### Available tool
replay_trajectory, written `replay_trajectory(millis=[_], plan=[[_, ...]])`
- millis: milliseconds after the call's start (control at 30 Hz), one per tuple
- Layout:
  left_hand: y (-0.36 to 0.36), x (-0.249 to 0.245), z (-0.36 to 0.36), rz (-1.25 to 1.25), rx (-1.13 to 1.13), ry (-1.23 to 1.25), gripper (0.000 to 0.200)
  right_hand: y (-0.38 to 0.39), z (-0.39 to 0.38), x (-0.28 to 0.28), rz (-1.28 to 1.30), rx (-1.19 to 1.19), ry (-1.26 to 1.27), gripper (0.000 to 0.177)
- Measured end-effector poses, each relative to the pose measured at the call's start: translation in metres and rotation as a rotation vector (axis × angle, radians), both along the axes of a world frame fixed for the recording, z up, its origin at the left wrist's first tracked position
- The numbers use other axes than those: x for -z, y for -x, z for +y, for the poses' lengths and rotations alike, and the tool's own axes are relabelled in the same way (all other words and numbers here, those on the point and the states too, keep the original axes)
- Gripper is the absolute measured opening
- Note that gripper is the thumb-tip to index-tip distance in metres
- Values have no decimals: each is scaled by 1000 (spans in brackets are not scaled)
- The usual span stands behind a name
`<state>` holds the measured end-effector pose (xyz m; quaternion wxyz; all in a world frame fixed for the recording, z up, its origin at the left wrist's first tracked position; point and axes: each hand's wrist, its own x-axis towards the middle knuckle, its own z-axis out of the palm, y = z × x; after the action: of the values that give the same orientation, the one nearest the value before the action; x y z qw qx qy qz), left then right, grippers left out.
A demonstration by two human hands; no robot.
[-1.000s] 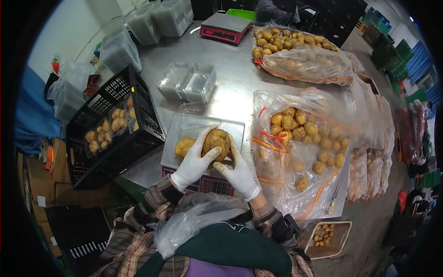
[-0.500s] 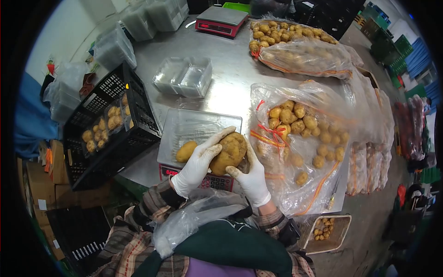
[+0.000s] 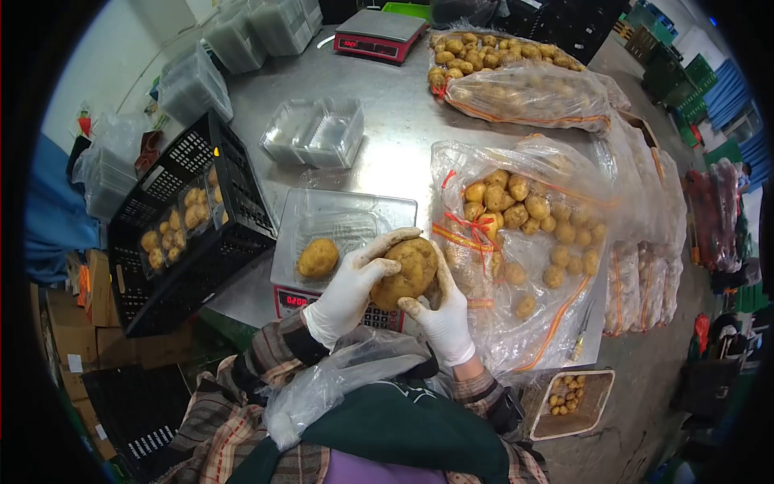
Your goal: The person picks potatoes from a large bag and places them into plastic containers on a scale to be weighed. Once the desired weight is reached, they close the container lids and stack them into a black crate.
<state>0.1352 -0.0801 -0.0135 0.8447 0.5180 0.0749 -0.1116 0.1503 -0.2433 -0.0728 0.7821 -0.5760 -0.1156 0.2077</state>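
- The large potato [image 3: 409, 272] is held up in both gloved hands, above the front edge of the scale [image 3: 389, 208] and just over its display.
- The left hand [image 3: 348, 289] grips it from the left, thumb stretched across the top and fingers wrapped below.
- The right hand [image 3: 443, 313] cups it from underneath and to the right, fingers curled up against the skin.
- A second ago this potato was further out over the scale. It has since been drawn back towards the body and turned, and the right hand has slipped more beneath it.
- A smaller potato [image 3: 318, 257] lies in the clear tray [image 3: 359, 228] on the scale, left of the hands and apart from them. It has kept its place.
- Just right of the hands, an open bag of potatoes [image 3: 528, 234] tied with orange string slumps on the steel table [image 3: 403, 141].
- Left of the scale, a black crate [image 3: 192, 153] holds packed potatoes.
- Further up the table lie empty clear containers [image 3: 314, 133], a second bag [image 3: 524, 93] and a second scale [image 3: 379, 32].
- A basket [image 3: 588, 419] of small potatoes sits below the table's corner.
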Motion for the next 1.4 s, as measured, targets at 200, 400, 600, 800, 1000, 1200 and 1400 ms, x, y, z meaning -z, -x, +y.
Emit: replay_trajectory(millis=[200, 400, 600, 800, 1000, 1200, 1400], plan=[[5, 5, 4, -26, 10, 158, 61, -3, -3, -2, -21, -26, 15, 92], [12, 13, 10, 0, -68, 82, 56, -5, 5, 1, -83, -93, 162, 91], [28, 32, 72, -78, -505, -277, 26, -25, 30, 3, -28, -16, 105, 87], [71, 42, 157, -165, -909, -342, 24, -48, 57, 9, -519, -23, 848, 54], [120, 55, 191, 1, -1019, -362, 20, -96, 38, 29, -312, -62, 685, 41], [144, 62, 198, 90, -1048, -335, 24, -136, 47, 55, -141, -76, 620, 47], [145, 68, 198, 111, -975, -331, 27, -147, 69, 66, -29, -75, 579, 50]])
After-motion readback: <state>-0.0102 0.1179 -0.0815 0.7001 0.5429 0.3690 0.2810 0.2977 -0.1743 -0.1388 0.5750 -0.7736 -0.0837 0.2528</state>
